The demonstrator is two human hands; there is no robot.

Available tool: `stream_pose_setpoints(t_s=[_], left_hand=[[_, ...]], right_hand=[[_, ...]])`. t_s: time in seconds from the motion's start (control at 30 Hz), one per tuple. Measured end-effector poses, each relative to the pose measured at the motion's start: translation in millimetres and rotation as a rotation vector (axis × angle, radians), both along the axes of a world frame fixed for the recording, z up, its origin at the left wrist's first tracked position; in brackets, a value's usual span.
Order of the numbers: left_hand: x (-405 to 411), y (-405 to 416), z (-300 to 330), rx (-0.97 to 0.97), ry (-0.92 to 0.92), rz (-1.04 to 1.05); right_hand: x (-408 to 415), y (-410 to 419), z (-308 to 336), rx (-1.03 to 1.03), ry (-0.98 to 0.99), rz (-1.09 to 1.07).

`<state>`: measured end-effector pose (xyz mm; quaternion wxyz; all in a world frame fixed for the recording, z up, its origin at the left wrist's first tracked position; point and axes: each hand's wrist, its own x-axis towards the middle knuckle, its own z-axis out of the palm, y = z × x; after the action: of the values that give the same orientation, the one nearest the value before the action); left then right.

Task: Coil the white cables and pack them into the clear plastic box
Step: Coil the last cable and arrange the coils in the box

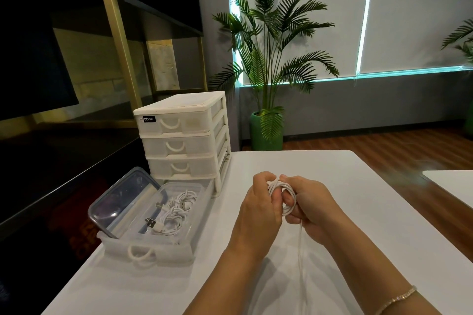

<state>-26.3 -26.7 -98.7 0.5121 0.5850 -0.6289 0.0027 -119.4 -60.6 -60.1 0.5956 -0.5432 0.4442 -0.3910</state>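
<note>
Head view: above a white table (332, 186), the left hand (258, 204) and right hand (311, 206) both clasp a half-wound white cable (282, 195), its loose tail hanging toward the person. The cable looks light, limp and springy, best pinched across the loops. Coiled cables (171, 215) lie in the clear plastic box (153, 247).

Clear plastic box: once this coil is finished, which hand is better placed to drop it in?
Probably the left hand. It already grips the white cable coil and is nearer the clear plastic box, which lies open at the left. The right hand would cross over.
</note>
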Motion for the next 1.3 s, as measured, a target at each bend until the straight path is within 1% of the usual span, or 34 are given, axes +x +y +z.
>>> stream_pose_setpoints(t_s=[0.13, 0.23, 0.3, 0.37, 0.47, 0.6, 0.67, 0.8, 0.9, 1.0, 1.13, 1.23, 1.3], left_hand=[[-0.4, -1.6, -2.4, -0.045, -0.082, -0.032], [2.0, -2.5, -2.9, -0.008, -0.095, -0.019], [2.9, -2.7, -2.2, 0.016, -0.096, -0.011], [3.5, -3.6, 0.6, 0.065, -0.064, 0.016], [6.5, -5.7, 4.5, 0.143, 0.02, 0.093], [11.1, -4.3, 9.8, 0.201, 0.121, 0.142], [12.6, -4.9, 10.3, 0.226, 0.14, 0.17], [14.8, -6.3, 10.1, 0.29, 0.211, 0.162], [17.1, -5.7, 9.7, 0.32, 0.292, 0.123], [16.7, -4.7, 11.9, 0.325, 0.381, 0.091], [14.0, -4.0, 15.5, 0.333, 0.456, 0.033], [16.1, -3.8, 15.1, 0.341, 0.53, -0.054], [17.8, -3.3, 15.0, 0.342, 0.548, -0.098]], right_hand=[[-3.6, -0.4, 0.4, 0.012, -0.011, 0.028], [-4.2, -1.2, -0.9, 0.038, -0.041, 0.054], [-2.0, -2.0, -2.9, 0.025, -0.011, 0.039], [1.6, -3.9, -5.4, -0.007, 0.064, 0.014], [4.0, -6.6, -8.0, -0.12, 0.16, 0.055], [1.9, -6.2, -13.0, -0.278, 0.235, 0.135], [1.6, -8.1, -16.2, -0.377, 0.301, 0.1], [2.8, -7.1, -20.2, -0.712, 0.504, -0.029], [1.7, -7.4, -24.9, -0.873, 0.57, -0.113], [0.4, -7.0, -25.1, -0.925, 0.646, -0.169], [-0.2, -5.8, -21.1, -0.953, 0.69, -0.24], [-0.5, -7.3, -22.2, -0.942, 0.708, -0.196], [0.1, -8.3, -23.8, -0.95, 0.684, -0.157]])
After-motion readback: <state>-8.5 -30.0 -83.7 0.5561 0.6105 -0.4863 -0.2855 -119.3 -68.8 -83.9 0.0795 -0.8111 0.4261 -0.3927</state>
